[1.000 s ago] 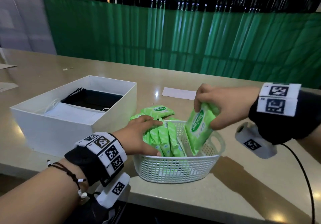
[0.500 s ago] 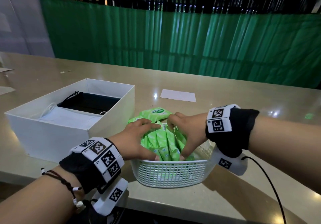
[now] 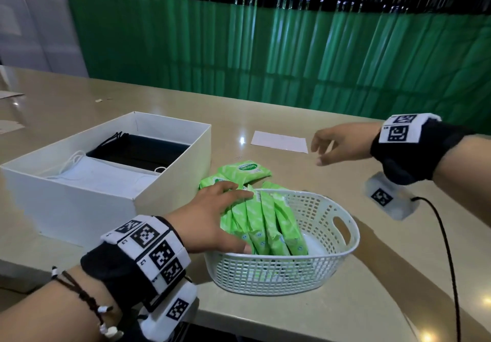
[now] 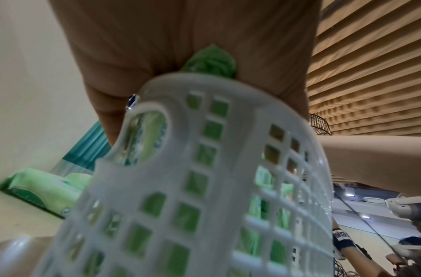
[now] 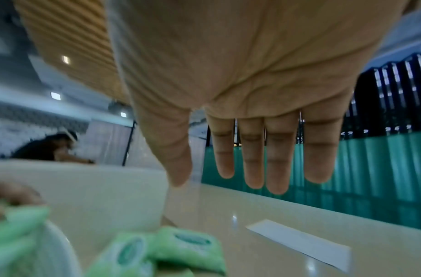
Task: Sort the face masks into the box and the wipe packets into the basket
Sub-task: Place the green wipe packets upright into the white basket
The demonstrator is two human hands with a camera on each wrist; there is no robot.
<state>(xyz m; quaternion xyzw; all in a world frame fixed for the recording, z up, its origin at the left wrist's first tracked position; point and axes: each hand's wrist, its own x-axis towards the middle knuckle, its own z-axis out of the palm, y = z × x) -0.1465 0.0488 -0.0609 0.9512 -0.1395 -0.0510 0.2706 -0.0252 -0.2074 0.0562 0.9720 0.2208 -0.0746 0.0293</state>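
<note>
A white mesh basket (image 3: 332, 235) stands near the table's front edge with several green wipe packets (image 3: 271, 222) upright in its left half. My left hand (image 3: 225, 217) rests on those packets, its fingers straight over their tops and the thumb along their front. In the left wrist view the palm (image 4: 181, 37) presses a green packet (image 4: 212, 61) above the basket rim (image 4: 204, 187). Two loose packets (image 3: 244, 170) lie on the table just behind the basket. My right hand (image 3: 325, 151) hovers empty to the right of them, its fingers (image 5: 252, 159) spread. The white box (image 3: 172, 182) at the left holds black masks (image 3: 138, 150) and white masks (image 3: 101, 174).
A white paper slip (image 3: 279, 142) lies on the table beyond the loose packets. A black cable (image 3: 449, 256) hangs from my right wrist camera over the table's right part. A green screen (image 3: 292, 57) closes off the far edge. A person (image 5: 50, 148) sits far behind the box.
My right hand lowered its packet into the basket, let go, and has drawn back up and to the right, empty. My left hand has stayed on the standing packets.
</note>
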